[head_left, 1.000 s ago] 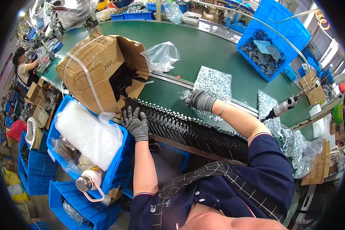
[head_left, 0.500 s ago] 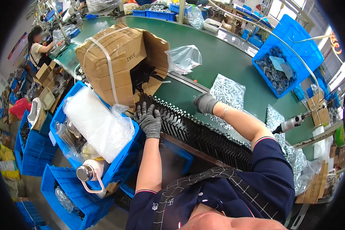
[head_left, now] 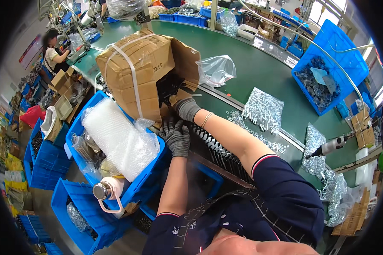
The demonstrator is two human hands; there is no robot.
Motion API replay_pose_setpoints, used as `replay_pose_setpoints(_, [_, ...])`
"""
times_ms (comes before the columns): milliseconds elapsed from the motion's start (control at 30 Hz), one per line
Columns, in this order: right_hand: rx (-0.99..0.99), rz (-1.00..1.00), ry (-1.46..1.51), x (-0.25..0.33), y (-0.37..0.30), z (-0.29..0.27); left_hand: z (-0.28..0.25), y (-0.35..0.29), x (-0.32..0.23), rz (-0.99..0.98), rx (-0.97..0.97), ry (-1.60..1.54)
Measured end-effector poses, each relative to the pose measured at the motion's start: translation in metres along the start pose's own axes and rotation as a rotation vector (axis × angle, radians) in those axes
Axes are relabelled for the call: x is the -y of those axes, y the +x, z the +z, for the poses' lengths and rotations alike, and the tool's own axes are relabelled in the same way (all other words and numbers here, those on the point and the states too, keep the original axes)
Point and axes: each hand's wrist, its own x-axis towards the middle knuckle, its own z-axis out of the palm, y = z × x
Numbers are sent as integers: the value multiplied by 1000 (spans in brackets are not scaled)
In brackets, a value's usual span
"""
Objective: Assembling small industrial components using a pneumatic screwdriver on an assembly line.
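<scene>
L hand [head_left: 176, 137] and R hand [head_left: 186, 109], 2 total, both grey-gloved, sit close tog. at the mouth of 1 carton [head_left: 119, 85] on the green surface [head_left: 251, 63]; L fingers extended, R curled, can't tell if either grips anything. 1 row of black parts [head_left: 218, 155] lines the near edge, pcs too overlapped to count, partly hidden by R forearm [head_left: 230, 134]. Carton's dark contents hard to make out. Vs 0.5 s ago, R hand's moved from beside 1 bag of silver pcs [head_left: 263, 109] to the carton
</scene>
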Motion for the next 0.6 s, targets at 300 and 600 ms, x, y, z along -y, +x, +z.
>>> replay_pose_setpoints(300, [376,-28,2,6,2,0,0,3,5,-1,-16,-14])
replay_pose_setpoints(600, [502,77,-36,19,-3,-37,4,1,5,28,-47,-29])
